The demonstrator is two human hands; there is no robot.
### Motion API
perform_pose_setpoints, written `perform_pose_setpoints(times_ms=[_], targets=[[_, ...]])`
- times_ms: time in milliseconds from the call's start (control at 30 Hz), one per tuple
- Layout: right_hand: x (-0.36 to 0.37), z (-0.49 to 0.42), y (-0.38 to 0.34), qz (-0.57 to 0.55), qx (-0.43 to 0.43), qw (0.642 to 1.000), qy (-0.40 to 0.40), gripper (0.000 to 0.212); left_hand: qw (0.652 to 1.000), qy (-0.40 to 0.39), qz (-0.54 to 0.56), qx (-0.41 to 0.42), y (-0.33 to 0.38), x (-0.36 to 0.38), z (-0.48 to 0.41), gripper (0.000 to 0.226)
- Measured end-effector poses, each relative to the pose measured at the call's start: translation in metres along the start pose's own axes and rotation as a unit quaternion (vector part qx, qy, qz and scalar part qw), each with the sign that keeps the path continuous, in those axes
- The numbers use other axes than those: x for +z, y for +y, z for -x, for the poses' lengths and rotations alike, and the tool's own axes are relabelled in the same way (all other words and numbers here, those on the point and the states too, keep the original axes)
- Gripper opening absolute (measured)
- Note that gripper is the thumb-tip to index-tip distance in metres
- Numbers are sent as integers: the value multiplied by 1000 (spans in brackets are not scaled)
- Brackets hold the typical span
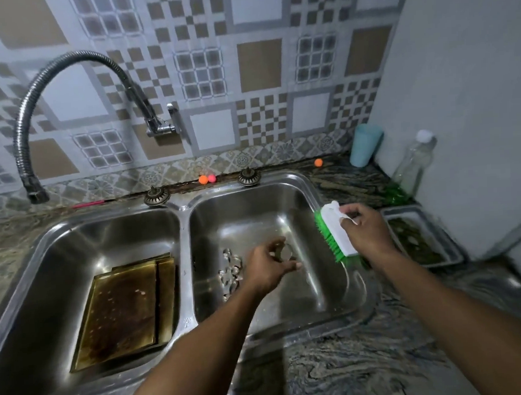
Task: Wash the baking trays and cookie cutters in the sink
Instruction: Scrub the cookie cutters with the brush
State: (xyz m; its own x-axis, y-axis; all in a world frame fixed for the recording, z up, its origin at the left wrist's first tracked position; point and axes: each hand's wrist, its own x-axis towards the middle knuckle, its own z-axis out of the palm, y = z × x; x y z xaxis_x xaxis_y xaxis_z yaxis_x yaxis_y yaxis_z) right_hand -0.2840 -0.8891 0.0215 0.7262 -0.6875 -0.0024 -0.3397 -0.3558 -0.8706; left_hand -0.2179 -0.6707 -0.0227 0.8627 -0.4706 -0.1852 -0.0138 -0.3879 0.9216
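Over the right basin (pixel 254 209), the left hand (pixel 269 266) pinches what looks like a round cookie cutter (pixel 286 252) in its fingers. It is thin, light metal, likely slippery, and best held by the rim. The right hand (pixel 366 231) has its fingers wrapped round a green-bristled brush (pixel 333 232). More cutters (pixel 231 269) lie heaped in that basin. The stained baking trays (pixel 123 310), stiff and best gripped by the edges, lie stacked in the left basin (pixel 74 237).

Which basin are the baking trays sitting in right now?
In the left basin: the baking trays lie stacked on its bottom, apart from the cookie cutters in the right basin.
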Motion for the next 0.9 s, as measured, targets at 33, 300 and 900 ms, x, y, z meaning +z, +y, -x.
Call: perform_pose_setpoints(times_ms=[33,300,900], targets=[[-16,-4,0,12,-1,1000,14,20,1000,-8,2,5,8,7,0,79],[-115,-33,33,89,40,992,84,29,999,-22,18,39,51,74,-12,62],[-131,-67,83,68,27,997,30,26,996,84,6,-27,58,130,-9,57]])
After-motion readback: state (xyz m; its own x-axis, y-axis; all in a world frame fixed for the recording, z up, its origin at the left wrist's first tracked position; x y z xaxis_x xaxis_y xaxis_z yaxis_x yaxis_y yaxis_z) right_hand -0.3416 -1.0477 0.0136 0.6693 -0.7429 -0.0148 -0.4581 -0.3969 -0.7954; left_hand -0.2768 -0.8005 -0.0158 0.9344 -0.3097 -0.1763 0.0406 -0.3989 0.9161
